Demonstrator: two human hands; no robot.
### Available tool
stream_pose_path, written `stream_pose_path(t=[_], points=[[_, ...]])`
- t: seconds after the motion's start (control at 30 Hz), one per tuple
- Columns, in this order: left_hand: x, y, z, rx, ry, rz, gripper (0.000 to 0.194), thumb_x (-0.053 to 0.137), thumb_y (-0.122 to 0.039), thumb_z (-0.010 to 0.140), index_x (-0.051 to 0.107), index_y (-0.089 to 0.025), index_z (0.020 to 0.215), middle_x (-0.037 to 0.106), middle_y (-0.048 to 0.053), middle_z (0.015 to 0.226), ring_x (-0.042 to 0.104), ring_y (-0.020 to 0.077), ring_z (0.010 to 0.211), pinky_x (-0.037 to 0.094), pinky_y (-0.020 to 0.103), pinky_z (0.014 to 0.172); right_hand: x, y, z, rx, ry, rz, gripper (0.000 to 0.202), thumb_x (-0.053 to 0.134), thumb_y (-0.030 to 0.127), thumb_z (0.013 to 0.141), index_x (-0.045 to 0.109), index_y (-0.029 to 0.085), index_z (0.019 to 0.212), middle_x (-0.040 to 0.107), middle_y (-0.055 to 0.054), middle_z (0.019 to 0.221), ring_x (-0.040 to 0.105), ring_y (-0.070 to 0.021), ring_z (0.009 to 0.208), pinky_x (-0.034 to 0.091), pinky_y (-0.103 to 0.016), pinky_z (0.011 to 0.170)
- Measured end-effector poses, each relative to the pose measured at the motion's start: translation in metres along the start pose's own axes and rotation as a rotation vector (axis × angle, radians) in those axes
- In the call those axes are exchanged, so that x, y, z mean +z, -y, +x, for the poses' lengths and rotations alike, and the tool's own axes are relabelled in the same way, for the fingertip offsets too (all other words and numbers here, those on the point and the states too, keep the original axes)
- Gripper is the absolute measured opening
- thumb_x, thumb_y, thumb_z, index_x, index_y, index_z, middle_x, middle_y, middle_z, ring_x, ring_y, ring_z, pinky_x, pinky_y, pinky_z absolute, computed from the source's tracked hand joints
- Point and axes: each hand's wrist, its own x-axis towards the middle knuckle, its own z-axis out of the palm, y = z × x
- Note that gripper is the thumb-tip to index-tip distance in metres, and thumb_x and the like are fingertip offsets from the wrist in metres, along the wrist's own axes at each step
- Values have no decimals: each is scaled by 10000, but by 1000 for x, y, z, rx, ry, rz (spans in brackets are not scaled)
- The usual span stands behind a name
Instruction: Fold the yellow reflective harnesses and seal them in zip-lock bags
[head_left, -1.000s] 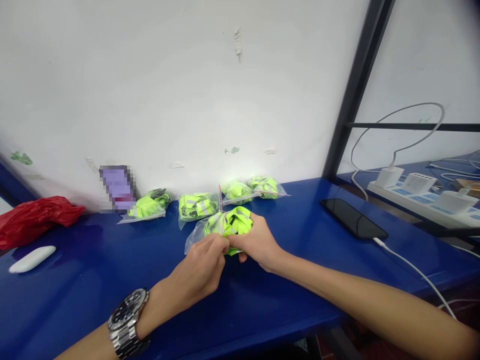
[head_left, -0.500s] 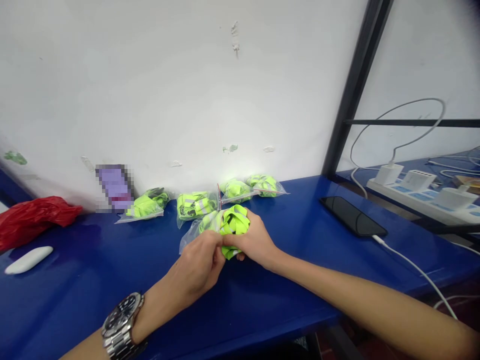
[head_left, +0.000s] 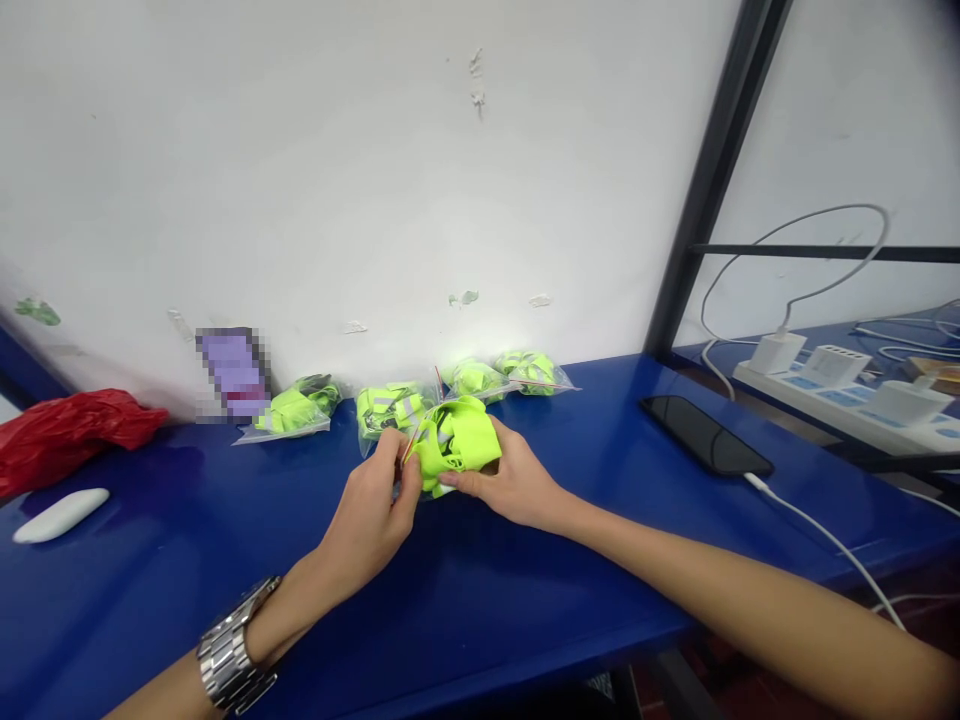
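A bundle of neon-yellow reflective fabric (head_left: 469,440), folded up with grey strips and dark bits showing, is between my hands above the table. My right hand (head_left: 517,478) is closed around its right side, thumb in front and fingers hidden behind. My left hand (head_left: 381,497), with a metal watch (head_left: 238,645) on the wrist, pinches the red-lined edge of a clear zip bag (head_left: 410,443) at the bundle's left side. How far the fabric sits inside the bag I cannot tell.
Several bagged yellow bundles (head_left: 295,407) stand along the wall on the blue table (head_left: 360,640). At left lie a red plastic bag (head_left: 75,435), a white case (head_left: 60,515) and a leaning phone (head_left: 234,372). A charging phone (head_left: 705,434) and power strip (head_left: 847,395) are right.
My left hand has moved left and up, from against the right thumb to the bag's red-lined edge. The bundle has turned and shows a broad flat yellow fold.
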Motion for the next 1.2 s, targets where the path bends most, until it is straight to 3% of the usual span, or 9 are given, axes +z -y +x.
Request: stream_pose_path(t=[0.17, 0.37, 0.47, 0.57, 0.67, 0.73, 0.8, 0.93, 1.2], points=[[1, 3, -5, -4, 117, -259, 146, 345, -302, 978, 403, -213, 1078, 550, 7, 835, 549, 144, 725, 429, 270, 655, 2, 2, -2, -47, -110, -258, 399, 685, 479, 762, 587, 164, 987, 630, -18, 697, 539, -148, 579, 411, -247, 523], [5, 6, -8, -44, 147, -351, 238, 367, -290, 974, 388, -218, 1200, 570, 16, 855, 571, 144, 715, 467, 285, 685, 1, 9, -5, -105, -147, -390, 371, 625, 487, 802, 602, 163, 981, 631, -17, 705, 528, -147, 582, 394, -251, 544], [7, 3, -7, -73, 129, -419, 251, 377, -296, 973, 390, -223, 1213, 583, 24, 915, 575, 134, 720, 478, 275, 675, -2, 14, -7, -98, -52, -405, 437, 664, 473, 766, 576, 194, 1091, 644, -15, 748, 560, -157, 595, 440, -267, 574], [8, 2, -7, -84, 104, -447, 263, 383, -298, 969, 397, -215, 1218, 579, 5, 842, 567, 132, 692, 471, 265, 651, -8, 17, -5, -134, 92, -417, 603, 713, 434, 716, 503, 225, 1241, 667, -38, 884, 626, -206, 749, 498, -320, 689], [9, 3, -7, -92, 114, -420, 258, 375, -295, 969, 415, -203, 1207, 543, -25, 727, 540, 127, 625, 446, 257, 621, -16, 15, 0, -223, 22, -497, 957, 775, 444, 630, 294, 215, 1424, 569, -123, 1222, 541, -309, 1131, 450, -453, 927], [9, 3, -7, -89, 148, -397, 262, 365, -294, 971, 417, -203, 1212, 539, -26, 719, 525, 123, 608, 430, 249, 599, -20, 13, 2, -295, -26, -543, 1061, 792, 451, 607, 208, 217, 1461, 442, -155, 1371, 427, -334, 1267, 388, -495, 1009], [8, 1, -7, -75, 177, -373, 267, 359, -294, 972, 408, -206, 1218, 541, -21, 738, 514, 120, 603, 415, 239, 570, -22, 11, 3, -356, -2, -543, 942, 774, 412, 651, 269, 235, 1426, 446, -142, 1372, 459, -310, 1246, 408, -461, 999], [5, -3, -8, -12, 161, -287, 252, 369, -274, 962, 409, -205, 1200, 524, -22, 736, 481, 114, 587, 380, 222, 521, -20, 7, 3, -366, -10, -505, 637, 748, 351, 691, 435, 231, 1233, 626, -72, 1080, 629, -229, 930, 498, -347, 797], [6, -1, -9, 6, 53, -265, 216, 411, -249, 938, 442, -206, 1147, 547, -4, 788, 529, 126, 684, 423, 225, 588, -4, 7, 2, -282, -133, -485, 520, 735, 350, 681, 456, 222, 1100, 637, -58, 990, 618, -221, 852, 487, -324, 737]])
